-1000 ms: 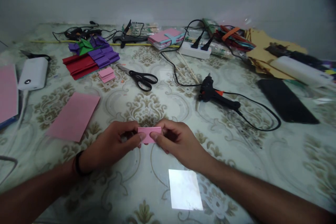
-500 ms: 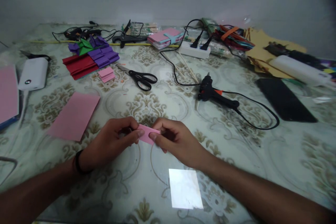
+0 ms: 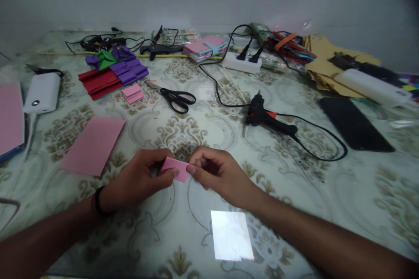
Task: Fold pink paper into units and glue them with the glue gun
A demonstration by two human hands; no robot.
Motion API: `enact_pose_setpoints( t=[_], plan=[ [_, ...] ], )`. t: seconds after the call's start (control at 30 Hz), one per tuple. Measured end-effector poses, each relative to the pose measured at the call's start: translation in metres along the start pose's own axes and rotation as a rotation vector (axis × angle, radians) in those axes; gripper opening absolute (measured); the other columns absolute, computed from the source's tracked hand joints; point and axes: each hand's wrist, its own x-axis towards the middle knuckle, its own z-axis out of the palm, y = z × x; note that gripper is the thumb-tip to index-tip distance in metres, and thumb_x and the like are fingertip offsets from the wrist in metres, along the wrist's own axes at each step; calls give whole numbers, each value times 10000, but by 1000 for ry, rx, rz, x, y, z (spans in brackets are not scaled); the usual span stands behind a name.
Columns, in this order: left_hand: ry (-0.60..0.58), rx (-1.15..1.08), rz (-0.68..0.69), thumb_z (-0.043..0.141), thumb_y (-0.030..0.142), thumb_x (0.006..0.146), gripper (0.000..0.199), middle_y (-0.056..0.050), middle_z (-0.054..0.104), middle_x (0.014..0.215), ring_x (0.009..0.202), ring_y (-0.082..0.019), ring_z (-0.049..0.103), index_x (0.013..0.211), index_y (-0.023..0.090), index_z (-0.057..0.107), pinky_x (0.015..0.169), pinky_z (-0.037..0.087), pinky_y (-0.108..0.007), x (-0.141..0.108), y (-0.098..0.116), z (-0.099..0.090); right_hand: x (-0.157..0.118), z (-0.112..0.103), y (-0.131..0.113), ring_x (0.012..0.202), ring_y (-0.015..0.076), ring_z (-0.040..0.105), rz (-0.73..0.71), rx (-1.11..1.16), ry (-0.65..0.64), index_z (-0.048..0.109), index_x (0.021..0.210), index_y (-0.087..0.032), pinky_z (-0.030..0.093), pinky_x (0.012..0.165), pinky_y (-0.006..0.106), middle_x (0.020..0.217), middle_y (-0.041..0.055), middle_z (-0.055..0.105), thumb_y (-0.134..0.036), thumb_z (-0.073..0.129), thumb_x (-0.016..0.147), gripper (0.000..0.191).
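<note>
A small piece of pink paper (image 3: 179, 169), folded over along its upper edge, is held just above the table in front of me. My left hand (image 3: 144, 172) pinches its left part, with the thumb on the near face. At the right end, the thumb and fingers of my right hand (image 3: 218, 174) close on its upper corner. A larger pink paper sheet (image 3: 94, 144) lies flat to the left of my hands. Beyond it rests a small folded pink paper (image 3: 133, 93), beside the black-handled scissors (image 3: 176, 98).
A black glue gun (image 3: 270, 117) with its looping cord lies at the right, near a black phone (image 3: 355, 124). Red folded papers (image 3: 100, 82) and purple ones (image 3: 129, 69) sit at the back left. A white power strip (image 3: 242, 62) stands behind; a white power bank (image 3: 42, 91) is at left.
My left hand has shifted slightly left along the small pink paper, and its right portion now shows more. My right hand has slid to the paper's right corner.
</note>
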Motion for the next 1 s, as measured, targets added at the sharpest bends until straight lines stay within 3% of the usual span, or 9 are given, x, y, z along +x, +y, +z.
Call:
enact_pose_setpoints(
  t=[0.3,0.57,0.77,0.87,1.0],
  plan=[
    [77,-127,-16,645,376,944,249,39,567,655,605,-113,493,807,168,664,558,379,-232,1,0,-3,1,-2,1,523,91,422,68,38,-59,651,792,-177,297,483,232,600,-69,482,-502,830,867,379],
    [-38,-85,85,643,335,963,315,46,490,677,649,-108,428,706,172,560,598,359,-238,-1,3,-2,-2,-2,1,599,104,404,-51,-53,-105,655,828,-181,312,539,241,664,-62,488,-416,818,908,297],
    [-54,-71,48,618,366,997,261,24,591,723,679,-125,513,836,167,670,611,402,-233,1,3,1,-1,-3,5,614,109,410,-112,-37,-93,606,752,-187,316,556,253,672,-56,487,-407,811,921,344],
    [-45,-45,56,604,387,1015,331,23,589,677,648,-119,511,780,163,671,588,392,-226,1,7,1,-2,-2,4,608,107,407,-100,-46,-98,599,745,-190,308,547,251,665,-59,483,-403,828,906,351],
    [-50,-7,94,639,347,994,277,28,627,680,642,-113,513,799,166,716,587,390,-220,0,11,0,-3,-3,0,600,107,400,-53,-19,-112,636,794,-182,301,530,250,664,-58,480,-424,803,924,322]
  ],
)
